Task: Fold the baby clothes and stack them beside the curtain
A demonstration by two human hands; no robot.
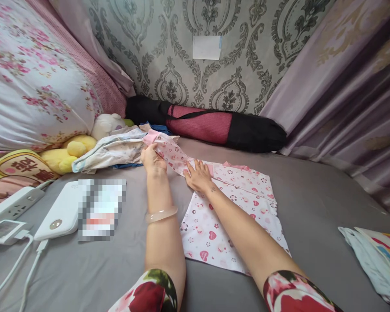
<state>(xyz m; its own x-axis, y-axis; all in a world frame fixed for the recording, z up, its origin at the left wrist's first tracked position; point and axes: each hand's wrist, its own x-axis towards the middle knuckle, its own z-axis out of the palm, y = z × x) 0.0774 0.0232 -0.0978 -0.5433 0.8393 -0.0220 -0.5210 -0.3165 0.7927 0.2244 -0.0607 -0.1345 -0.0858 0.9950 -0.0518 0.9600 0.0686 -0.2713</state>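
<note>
A white long-sleeved child's top (211,234) with pink hearts and flowers lies spread on the grey bed sheet. Its sleeve stretches out to the left, and my left hand (153,158) is closed on that sleeve near the pink cuff. My right hand (199,175) lies flat on the top where the sleeve meets the body, fingers spread. Beyond my left hand, the cuff reaches the edge of a pile of pale clothes (113,149). My right forearm covers part of the top.
A black and pink long bag (201,123) lies along the wall. At left are a yellow plush toy (73,151), a power strip (16,203), a white power bank (63,210) with cables and a blurred-out object (102,210). Folded clothes (377,260) sit at right.
</note>
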